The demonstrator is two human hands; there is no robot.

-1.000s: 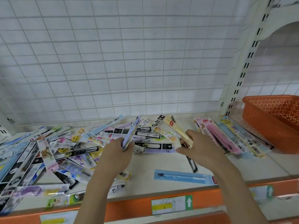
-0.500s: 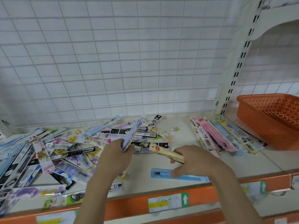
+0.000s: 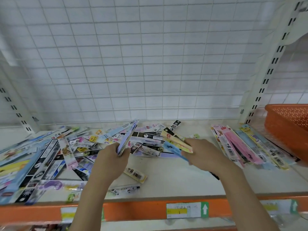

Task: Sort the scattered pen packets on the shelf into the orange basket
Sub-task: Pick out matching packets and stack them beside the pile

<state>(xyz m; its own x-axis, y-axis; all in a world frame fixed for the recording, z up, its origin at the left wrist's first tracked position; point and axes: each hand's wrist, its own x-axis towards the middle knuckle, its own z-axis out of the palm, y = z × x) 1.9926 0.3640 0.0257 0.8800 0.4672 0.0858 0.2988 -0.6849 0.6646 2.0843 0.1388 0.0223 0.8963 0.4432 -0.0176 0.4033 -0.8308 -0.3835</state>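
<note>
Many flat pen packets point(image 3: 50, 155) lie scattered over the left and middle of the white shelf point(image 3: 175, 179). My left hand point(image 3: 110, 160) grips a stack of packets point(image 3: 127, 137) that stands on edge and points away from me. My right hand point(image 3: 202, 152) holds a yellow packet point(image 3: 175, 139) together with a light blue packet point(image 3: 173, 150) beneath it, both pointing left toward the stack. The orange basket point(image 3: 286, 125) stands at the far right of the shelf. A row of pink, blue and yellow packets point(image 3: 241, 145) lies just left of the basket.
A white wire grid point(image 3: 133, 64) closes the back of the shelf. Slotted white uprights point(image 3: 270, 72) rise at right and left. An orange front rail point(image 3: 133, 210) with price labels runs along the shelf edge. A small yellow packet point(image 3: 135, 175) and a loose pen point(image 3: 125, 190) lie near the front.
My right hand picked up the light blue packet from the front of the shelf under the yellow one and carried both up and left toward the stack in my left hand.
</note>
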